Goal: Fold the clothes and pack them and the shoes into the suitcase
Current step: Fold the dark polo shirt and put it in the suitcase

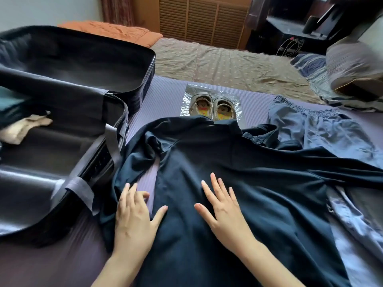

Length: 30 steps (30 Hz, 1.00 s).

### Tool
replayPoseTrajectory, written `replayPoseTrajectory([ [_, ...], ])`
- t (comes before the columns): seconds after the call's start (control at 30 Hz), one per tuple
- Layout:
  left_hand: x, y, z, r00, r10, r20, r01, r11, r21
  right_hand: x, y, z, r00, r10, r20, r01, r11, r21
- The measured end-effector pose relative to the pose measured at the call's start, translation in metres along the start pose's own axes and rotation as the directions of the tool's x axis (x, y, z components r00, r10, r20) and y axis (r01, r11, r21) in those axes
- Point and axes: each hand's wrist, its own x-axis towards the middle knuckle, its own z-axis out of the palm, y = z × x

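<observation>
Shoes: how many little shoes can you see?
2. The left-hand shoe and right-hand shoe sit side by side on the clear plastic sheet, just beyond the dark shirt, which hides their near ends. It could hide more.

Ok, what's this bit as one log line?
dark shirt: spread out | left hand: open, on shirt's edge | right hand: open, flat on shirt | shoes: unpacked | suitcase: open

Open suitcase [62, 65] beside spread navy shirt [248, 179], 2 sandals [212, 108] beyond.

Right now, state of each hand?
Left hand: open, fingers spread at the navy shirt's left edge, holding nothing.
Right hand: open, flat on the shirt.
</observation>
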Motion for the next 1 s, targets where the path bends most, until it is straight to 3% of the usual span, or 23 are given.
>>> replayPoseTrajectory([
  [0.23, -0.004, -0.002, -0.012, 0.999, 0.023, -0.039, -0.026, 0.995, -0.1, -0.035, -0.013, 0.007, 0.997, 0.056, 0.046, -0.052, 0.996, -0.077],
  [0.33, -0.001, -0.009, -0.017, 0.995, -0.045, -0.09, 0.033, 0.992, -0.125, -0.04, -0.018, 0.012, 0.998, 0.061, 0.032, -0.059, 0.997, -0.049],
  [0.43, -0.004, -0.004, -0.017, 1.0, -0.02, -0.011, 0.02, 1.0, -0.018, -0.04, -0.021, 0.014, 0.998, 0.064, 0.012, -0.063, 0.995, -0.08],
  [0.7, -0.018, -0.004, -0.01, 0.996, -0.092, 0.019, 0.093, 0.995, -0.044, -0.054, -0.021, 0.011, 0.992, 0.12, 0.035, -0.115, 0.987, -0.113],
  [1.0, -0.016, -0.019, -0.012, 0.996, 0.008, -0.086, -0.004, 0.999, 0.038, -0.059, -0.033, 0.018, 0.988, 0.15, 0.025, -0.146, 0.983, -0.116],
])
